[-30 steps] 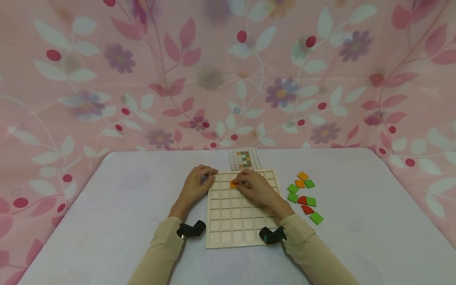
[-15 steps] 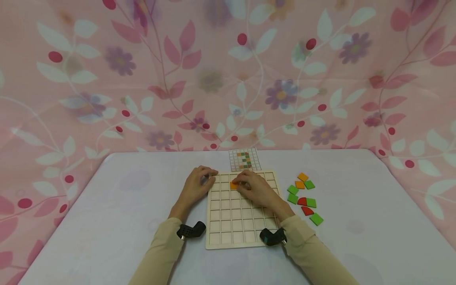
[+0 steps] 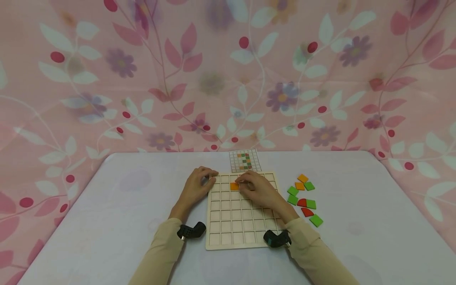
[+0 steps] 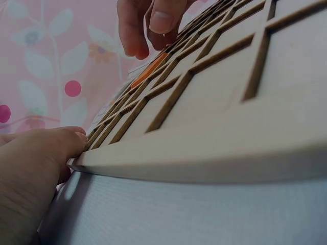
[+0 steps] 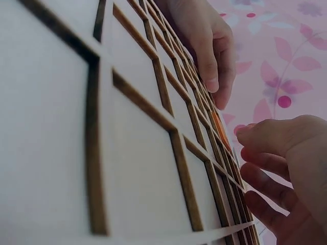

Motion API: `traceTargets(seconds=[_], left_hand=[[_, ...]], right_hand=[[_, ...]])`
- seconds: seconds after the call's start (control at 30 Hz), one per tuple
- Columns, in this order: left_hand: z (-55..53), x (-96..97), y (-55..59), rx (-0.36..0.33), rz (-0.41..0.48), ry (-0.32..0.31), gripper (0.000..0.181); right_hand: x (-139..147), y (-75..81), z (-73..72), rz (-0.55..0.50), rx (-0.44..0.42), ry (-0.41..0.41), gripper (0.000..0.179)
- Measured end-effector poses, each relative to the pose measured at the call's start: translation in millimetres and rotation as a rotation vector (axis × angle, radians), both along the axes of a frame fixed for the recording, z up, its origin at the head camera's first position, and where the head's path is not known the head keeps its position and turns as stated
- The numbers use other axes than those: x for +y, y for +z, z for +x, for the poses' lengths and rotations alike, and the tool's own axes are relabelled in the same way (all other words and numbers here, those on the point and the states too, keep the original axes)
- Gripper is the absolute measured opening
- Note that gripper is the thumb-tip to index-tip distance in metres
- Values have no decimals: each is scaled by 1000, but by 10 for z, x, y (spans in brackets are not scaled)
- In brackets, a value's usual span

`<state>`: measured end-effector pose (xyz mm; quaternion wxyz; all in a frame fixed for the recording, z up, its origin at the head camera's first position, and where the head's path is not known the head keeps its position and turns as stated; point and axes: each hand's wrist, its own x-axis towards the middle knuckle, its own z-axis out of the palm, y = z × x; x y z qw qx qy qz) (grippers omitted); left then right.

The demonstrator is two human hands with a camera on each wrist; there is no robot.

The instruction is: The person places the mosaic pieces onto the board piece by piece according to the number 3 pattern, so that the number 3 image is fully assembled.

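A square orange tile (image 3: 234, 186) lies in a cell of the pale wooden grid board (image 3: 226, 227), in the second row from the far edge. My right hand (image 3: 259, 190) hovers just right of the tile, fingers loosely bent and apart from it. In the right wrist view, nothing sits between the thumb and fingers of the right hand (image 5: 291, 163). At the far left corner of the board, my left hand (image 3: 196, 186) holds the frame. The left wrist view shows the left hand (image 4: 38, 158) with a digit against the frame's corner.
Right of the board lie loose green tiles (image 3: 316, 220), orange tiles (image 3: 303, 178) and red quarter-round tiles (image 3: 307, 212). A printed card with a coloured grid pattern (image 3: 233, 160) lies beyond the far edge. A pink floral cloth (image 3: 210, 83) hangs behind the white table (image 3: 117, 206).
My right hand has let go of the orange tile and drawn slightly right, so more of the tile shows. My left hand has stayed at the board's corner.
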<state>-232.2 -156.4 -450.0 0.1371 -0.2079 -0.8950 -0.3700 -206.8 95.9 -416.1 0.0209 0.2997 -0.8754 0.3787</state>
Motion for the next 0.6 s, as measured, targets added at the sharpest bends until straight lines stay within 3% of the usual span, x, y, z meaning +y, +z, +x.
traceTargets(seconds=[0.3, 0.6], left_hand=[[4, 3, 8, 4, -10, 6, 16], [17, 5, 5, -14, -9, 12, 17]], right_hand=[[131, -11, 3, -25, -45, -26, 24], [330, 32, 51, -62, 7, -41, 27]])
